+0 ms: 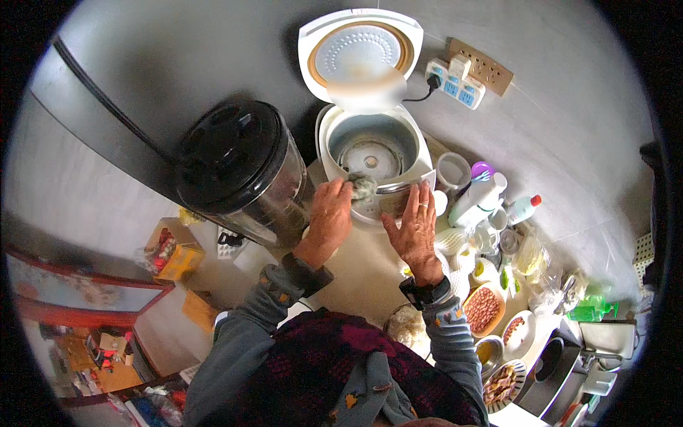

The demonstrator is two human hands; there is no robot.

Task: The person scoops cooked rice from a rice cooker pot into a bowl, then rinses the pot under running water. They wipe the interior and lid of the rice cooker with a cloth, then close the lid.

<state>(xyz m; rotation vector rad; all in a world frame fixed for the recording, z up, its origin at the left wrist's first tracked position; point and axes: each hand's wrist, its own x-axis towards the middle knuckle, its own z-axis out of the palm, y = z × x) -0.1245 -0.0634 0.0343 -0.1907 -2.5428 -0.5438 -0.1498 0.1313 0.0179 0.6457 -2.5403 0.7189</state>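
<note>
A white rice cooker (341, 120) stands before me with its lid (309, 69) raised. No inner pot sits in it, so the stained heating plate (371, 160) shows at the bottom of the cavity. My left hand (331, 216) grips a crumpled grey-green cloth or scrubbing pad (364, 188) against the cooker's front rim. On the front right of the body rests my right hand (413, 229), fingers spread and holding nothing. A blurred patch covers the lower part of the lid.
A large clear container with a black lid (229, 155) stands close on the left. A power strip (456, 82) is on the wall. Bottles (477, 200), a dish of beans or peanuts (483, 309) and plates crowd the right, before a sink (549, 368). Cooked rice (408, 325) lies near my right forearm.
</note>
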